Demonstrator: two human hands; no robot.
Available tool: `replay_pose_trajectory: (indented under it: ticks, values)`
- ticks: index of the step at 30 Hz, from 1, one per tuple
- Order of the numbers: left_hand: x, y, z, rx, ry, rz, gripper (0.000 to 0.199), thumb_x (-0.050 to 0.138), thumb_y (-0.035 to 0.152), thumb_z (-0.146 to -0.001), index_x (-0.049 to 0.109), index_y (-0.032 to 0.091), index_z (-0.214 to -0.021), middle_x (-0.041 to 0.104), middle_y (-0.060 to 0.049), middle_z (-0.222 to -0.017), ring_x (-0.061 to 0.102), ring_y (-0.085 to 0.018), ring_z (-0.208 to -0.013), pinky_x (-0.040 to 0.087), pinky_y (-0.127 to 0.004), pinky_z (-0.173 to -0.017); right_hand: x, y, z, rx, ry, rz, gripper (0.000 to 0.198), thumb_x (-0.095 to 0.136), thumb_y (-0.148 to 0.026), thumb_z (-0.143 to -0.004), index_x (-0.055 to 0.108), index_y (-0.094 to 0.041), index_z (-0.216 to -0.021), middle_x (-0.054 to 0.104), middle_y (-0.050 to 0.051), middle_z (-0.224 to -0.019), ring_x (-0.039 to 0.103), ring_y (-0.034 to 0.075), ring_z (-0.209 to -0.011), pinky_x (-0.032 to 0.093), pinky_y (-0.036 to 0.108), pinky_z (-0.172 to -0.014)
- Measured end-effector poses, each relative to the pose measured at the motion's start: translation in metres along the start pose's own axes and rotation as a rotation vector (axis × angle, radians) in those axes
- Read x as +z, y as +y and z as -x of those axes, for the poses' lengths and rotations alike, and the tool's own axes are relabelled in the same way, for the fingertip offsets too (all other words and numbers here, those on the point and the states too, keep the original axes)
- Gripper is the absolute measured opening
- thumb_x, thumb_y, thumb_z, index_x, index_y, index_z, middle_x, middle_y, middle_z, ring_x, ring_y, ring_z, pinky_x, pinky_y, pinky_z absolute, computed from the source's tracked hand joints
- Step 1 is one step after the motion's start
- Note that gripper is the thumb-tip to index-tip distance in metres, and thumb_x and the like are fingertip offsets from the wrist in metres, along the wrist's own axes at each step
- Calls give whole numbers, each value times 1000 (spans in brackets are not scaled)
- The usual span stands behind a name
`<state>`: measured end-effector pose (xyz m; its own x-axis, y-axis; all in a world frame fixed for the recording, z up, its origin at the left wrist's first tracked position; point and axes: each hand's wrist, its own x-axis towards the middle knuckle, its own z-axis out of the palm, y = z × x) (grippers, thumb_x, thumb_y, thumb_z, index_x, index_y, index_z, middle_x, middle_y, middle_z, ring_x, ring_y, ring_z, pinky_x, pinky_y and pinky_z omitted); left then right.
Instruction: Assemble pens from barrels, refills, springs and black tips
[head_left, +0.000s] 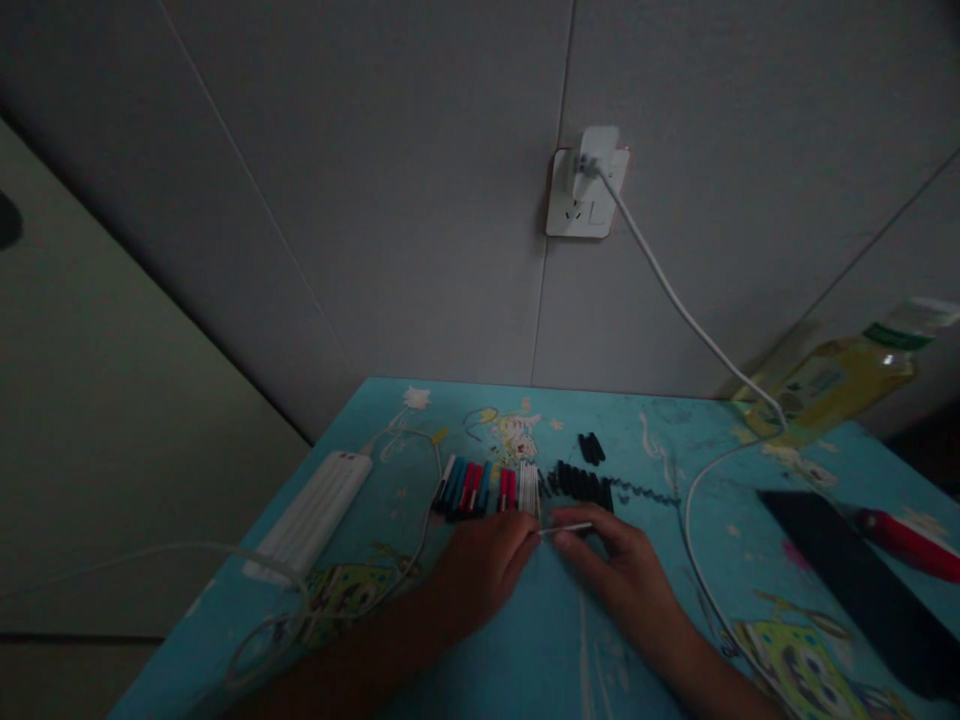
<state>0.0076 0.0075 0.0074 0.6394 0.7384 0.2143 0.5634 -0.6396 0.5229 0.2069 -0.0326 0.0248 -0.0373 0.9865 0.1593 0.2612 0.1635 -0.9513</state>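
Observation:
A thin white stick [564, 528] that looks like a pen refill spans the gap between my hands, just above the table. My left hand [491, 560] is closed, pinching the stick's left end. Thumb and fingers of my right hand [619, 565] close around its other end. Just beyond my hands is a row of pen parts: red and blue barrels [466, 484] with dark ends, several similar white sticks [529, 482] and short black pieces [583, 484]. Small dark bits trail to the right, too small to make out. Two more black pieces [592, 448] lie farther back.
A white power strip [311, 510] with a loose cable lies left on the blue patterned table [420, 415]. At right are a bottle of yellow liquid [840, 380], a dark flat strip [855, 580] and a red-handled object [907, 543]. A white cable [694, 325] hangs from the wall socket [577, 205].

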Motion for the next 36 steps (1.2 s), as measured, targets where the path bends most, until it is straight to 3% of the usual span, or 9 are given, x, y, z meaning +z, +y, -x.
replay_pose_trajectory:
  ticks: [4, 9, 17, 36]
  values:
    - [-7, -4, -4, 36, -10, -163, 19, 41, 27, -102, 58, 19, -98, 67, -3, -86, 66, -18, -81, 49, -27, -73, -10, 2, -4, 68, 31, 125, 17, 65, -37, -90, 73, -23, -93, 72, 3, -86, 65, 20, -81, 49, 30, -72]
    - [-4, -6, -3, 55, -53, -155, 14, 50, 27, -100, 59, 18, -106, 70, -4, -93, 69, -19, -87, 52, -29, -76, -8, 9, -5, -17, -85, 175, 14, 65, -32, -90, 74, -23, -86, 71, 2, -83, 65, 19, -80, 49, 32, -74]
    - [4, -18, -1, 128, -71, -242, 14, 54, 29, -98, 61, 17, -101, 69, -5, -89, 67, -20, -85, 53, -31, -76, -4, 10, -4, -111, -171, 329, 17, 60, -29, -94, 73, -22, -86, 70, 4, -84, 65, 20, -81, 50, 34, -77]
    - [5, -17, -1, 162, -54, -241, 19, 48, 29, -101, 61, 17, -95, 67, -3, -83, 66, -19, -79, 51, -28, -68, 1, 9, -2, -76, -131, 256, 23, 57, -31, -96, 73, -21, -82, 67, 2, -78, 64, 18, -74, 48, 30, -68]
